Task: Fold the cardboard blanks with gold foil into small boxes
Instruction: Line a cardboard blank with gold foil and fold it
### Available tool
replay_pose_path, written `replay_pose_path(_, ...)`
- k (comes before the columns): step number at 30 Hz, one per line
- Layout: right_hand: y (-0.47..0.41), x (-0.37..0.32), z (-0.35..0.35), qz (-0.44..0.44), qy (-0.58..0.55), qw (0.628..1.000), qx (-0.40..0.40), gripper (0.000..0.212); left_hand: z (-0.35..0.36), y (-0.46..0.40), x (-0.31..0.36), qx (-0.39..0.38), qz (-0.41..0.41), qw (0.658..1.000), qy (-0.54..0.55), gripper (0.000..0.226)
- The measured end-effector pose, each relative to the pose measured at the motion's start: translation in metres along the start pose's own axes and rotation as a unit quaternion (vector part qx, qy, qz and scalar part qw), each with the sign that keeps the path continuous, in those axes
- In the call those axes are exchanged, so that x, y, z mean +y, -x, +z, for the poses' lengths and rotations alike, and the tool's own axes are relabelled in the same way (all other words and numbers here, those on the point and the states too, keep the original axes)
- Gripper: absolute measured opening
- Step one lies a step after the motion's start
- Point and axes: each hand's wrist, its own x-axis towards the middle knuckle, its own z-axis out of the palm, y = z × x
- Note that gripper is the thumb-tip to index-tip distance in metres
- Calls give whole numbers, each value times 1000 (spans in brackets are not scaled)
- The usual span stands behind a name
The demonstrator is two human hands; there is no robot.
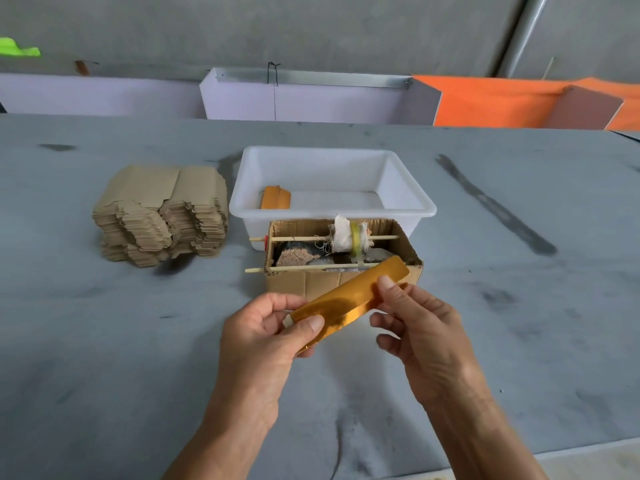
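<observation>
Just before the white tub (398,209): gold-foil blank (349,299) pinched by left hand (266,337) and right hand (422,327), unfolded.
One folded piece (275,197) inside the tub; blank stack (162,216) waits to its left.

Stack of blanks (161,214) left on table (104,341); tub (332,206) to its right, folded piece (275,198) inside; open carton (341,263) just before tub.
</observation>
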Motion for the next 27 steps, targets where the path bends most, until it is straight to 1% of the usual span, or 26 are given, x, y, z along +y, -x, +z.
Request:
replay_pose_path(3,-2,-9,2,-17,5,1000,10,19,-2,-2,7,-4,9,1000,11,21)
replay_pose_path(5,-4,-15,8,-17,-16,1000,0,18,-3,-4,12,4,12,1000,25,21)
replay_pose_path(7,-5,-24,17,-10,-41,999,-34,16,-3,-9,18,24,19,999,45,20)
replay_pose_path(9,-6,-32,28,3,-33,996,-79,21,0,-15,25,47,27,996,65,17)
replay_pose_path(10,-7,-35,34,8,-15,995,-94,25,2,-18,29,55,30,995,76,16)
replay_pose_path(11,-9,-37,40,9,4,995,-100,24,4,-22,33,61,34,994,90,16)
replay_pose_path(13,-15,-43,53,0,34,994,-100,14,8,-29,42,63,41,990,115,17)
replay_pose_path(18,-55,-73,78,-25,102,991,-84,26,7,-52,57,56,57,987,140,19)
replay_pose_path(22,-112,-105,99,-43,193,976,-87,21,2,-68,57,81,83,987,111,12)
replay_pose_path(24,-144,-115,112,-31,239,967,-88,19,0,-76,54,93,86,987,98,9)
replay_pose_path(27,-188,-115,129,1,297,953,-64,13,-3,-85,50,102,80,989,75,7)
